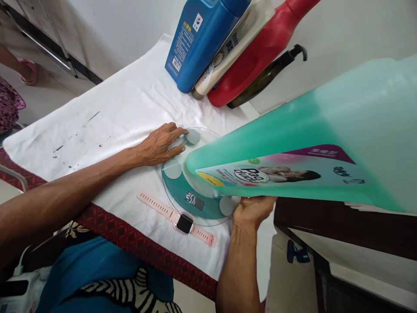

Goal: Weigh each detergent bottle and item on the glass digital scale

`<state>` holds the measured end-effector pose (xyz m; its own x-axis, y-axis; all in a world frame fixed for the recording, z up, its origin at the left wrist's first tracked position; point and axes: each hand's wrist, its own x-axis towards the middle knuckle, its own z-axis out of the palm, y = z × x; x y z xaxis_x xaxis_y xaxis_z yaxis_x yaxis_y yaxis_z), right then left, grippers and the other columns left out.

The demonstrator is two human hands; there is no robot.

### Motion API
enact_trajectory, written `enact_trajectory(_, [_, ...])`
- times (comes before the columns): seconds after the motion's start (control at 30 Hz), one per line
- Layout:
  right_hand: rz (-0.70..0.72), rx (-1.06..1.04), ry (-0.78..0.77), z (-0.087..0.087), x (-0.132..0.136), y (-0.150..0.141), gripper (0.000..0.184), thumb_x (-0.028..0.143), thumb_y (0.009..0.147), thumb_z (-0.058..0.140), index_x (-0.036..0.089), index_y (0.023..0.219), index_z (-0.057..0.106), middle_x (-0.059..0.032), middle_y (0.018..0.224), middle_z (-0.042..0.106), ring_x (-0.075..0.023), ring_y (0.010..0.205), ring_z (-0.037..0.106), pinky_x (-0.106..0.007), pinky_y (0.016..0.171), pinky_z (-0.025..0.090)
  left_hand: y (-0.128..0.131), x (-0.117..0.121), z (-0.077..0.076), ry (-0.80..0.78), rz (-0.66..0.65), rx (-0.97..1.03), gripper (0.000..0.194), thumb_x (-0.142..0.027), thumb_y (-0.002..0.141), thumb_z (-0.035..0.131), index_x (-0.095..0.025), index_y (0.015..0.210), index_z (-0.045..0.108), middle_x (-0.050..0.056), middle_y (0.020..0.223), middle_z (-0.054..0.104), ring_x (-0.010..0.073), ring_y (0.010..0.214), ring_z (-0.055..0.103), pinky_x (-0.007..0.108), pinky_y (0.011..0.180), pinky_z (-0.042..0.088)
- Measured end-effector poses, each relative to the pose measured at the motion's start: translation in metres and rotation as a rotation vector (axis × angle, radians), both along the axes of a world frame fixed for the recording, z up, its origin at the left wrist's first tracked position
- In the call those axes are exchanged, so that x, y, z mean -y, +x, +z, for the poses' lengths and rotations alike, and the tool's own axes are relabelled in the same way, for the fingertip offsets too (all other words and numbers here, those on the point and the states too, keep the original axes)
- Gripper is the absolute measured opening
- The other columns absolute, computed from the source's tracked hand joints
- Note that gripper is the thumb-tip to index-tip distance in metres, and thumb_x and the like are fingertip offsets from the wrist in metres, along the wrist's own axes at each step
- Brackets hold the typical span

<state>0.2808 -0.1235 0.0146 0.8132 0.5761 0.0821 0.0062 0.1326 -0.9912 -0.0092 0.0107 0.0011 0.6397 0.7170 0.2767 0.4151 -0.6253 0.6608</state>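
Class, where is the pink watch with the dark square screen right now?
In the head view, the pink watch lies on the white cloth, below and slightly left of centre, beside the near rim of the round glass scale.

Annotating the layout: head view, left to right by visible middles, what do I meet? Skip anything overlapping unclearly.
Pink slipper → left hand → scale → right hand → green jug.
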Motion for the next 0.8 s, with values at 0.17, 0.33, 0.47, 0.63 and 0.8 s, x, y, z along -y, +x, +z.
enact_trajectory(0.17, [-0.050,0.034,0.125,0.018,-0.005,-0.021,0.036,0.052,0.094,0.058,0.027,0.117,0.070,-0.0032,0.124,0.071,-0.0209,0.127,0.066,-0.038,0.104,0.061,0.000,0.000,0.000,0.002,0.005,0.000,0.049,-0.042,0.105,0.050,-0.015,0.146,0.057,0.015,0.120,0.064,0.0288,0.114,0.060,0.048,0.105,0.053])
enact_trajectory(0.33, [0.062,0.162,0.267,0.030,-0.003,-0.034,0.043,0.057,0.098,0.050,0.034,0.128,0.071,0.0012,0.141,0.067,-0.0261,0.144,0.057,-0.054,0.119,0.054,0.000,0.000,0.002,0.004,0.003,-0.008,0.049,-0.042,0.105,0.050,-0.015,0.146,0.057,0.015,0.122,0.063,0.0283,0.113,0.061,0.048,0.104,0.053])
enact_trajectory(0.47, [0.205,0.135,0.284,0.036,0.004,-0.042,0.054,0.067,0.100,0.044,0.039,0.140,0.067,-0.0007,0.141,0.067,-0.0310,0.145,0.058,-0.062,0.118,0.053,0.000,0.000,0.002,-0.020,0.015,-0.009,0.048,-0.043,0.105,0.053,-0.017,0.145,0.058,0.014,0.121,0.064,0.0275,0.110,0.062,0.048,0.102,0.054])
enact_trajectory(0.63, [0.231,0.191,0.235,0.049,-0.004,-0.040,0.063,0.059,0.080,0.077,0.032,0.136,0.067,-0.0048,0.135,0.069,-0.0327,0.134,0.063,-0.059,0.112,0.055,0.000,-0.001,0.003,-0.024,0.021,-0.004,0.050,-0.044,0.104,0.053,-0.018,0.145,0.058,0.013,0.122,0.063,0.0266,0.109,0.063,0.049,0.102,0.055])
enact_trajectory(0.8, [0.274,0.124,0.231,0.072,-0.015,-0.018,0.056,0.061,0.057,0.094,0.026,0.091,0.066,0.0061,0.074,0.061,-0.0126,0.059,0.056,-0.030,0.058,0.056,-0.001,0.000,0.008,-0.046,0.048,0.003,0.051,-0.049,0.103,0.051,-0.019,0.144,0.060,0.012,0.119,0.064,0.0272,0.107,0.065,0.050,0.098,0.057])
